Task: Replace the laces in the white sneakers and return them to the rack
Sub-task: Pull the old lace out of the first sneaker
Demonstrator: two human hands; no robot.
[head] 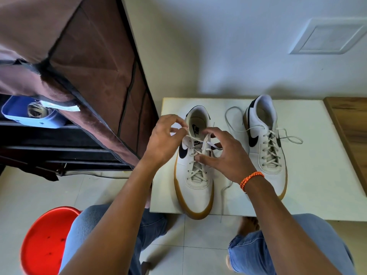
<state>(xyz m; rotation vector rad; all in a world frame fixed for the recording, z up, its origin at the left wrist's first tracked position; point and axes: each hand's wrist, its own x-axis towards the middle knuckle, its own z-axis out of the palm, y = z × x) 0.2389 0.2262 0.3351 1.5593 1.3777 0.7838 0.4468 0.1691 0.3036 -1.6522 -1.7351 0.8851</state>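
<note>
White leather gum-soled sneakers (193,175) stand on the low white board (309,175). Our left hand (165,138) pinches the near sneaker's cream lace (190,138); our right hand (226,155) pinches its other end.

My one head camera looks steeply down from close above my hands, facing the low table (309,159) by the wall ahead.

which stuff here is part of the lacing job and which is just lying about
Part of the job: left sneaker, its lace, right sneaker, left hand, right hand, shoe rack.

Lying about: red stool, blue box, wooden board.
</note>
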